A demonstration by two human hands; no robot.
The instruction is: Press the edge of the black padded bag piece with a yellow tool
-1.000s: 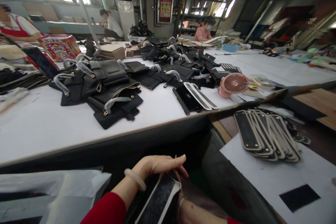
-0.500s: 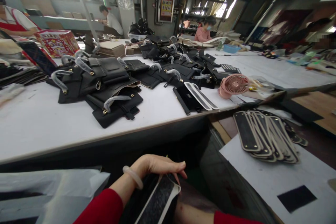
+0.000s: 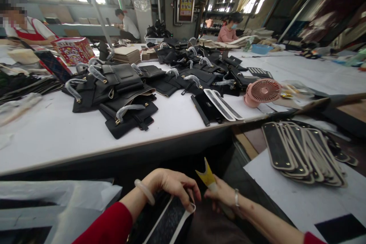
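My left hand (image 3: 175, 183), with a pale bangle at the wrist, is closed on the top end of a black bag panel (image 3: 168, 222) with pale edging. The fingers curl over its rim; the panel's lower part runs out of view. To the right, apart from the panel, my right hand (image 3: 224, 195) grips a yellow tool (image 3: 207, 175) with a V-notched end pointing up and left. The tool's other end is partly hidden by the hand. Both hands are low in the view, in front of the white table (image 3: 57, 133).
Black handbags (image 3: 114, 84) with wrapped handles cover the table's middle. A pink fan (image 3: 261, 92) stands near its edge, beside white-edged strips (image 3: 219, 103). Stacked black panels (image 3: 300, 152) lie on the right. Plastic sheeting (image 3: 71, 202) is at lower left. Several people work beyond.
My right hand has swung out to the right from beneath my left hand, bringing the yellow tool into clear sight. The left fingers have curled down onto the panel's end. The view has shifted slightly.
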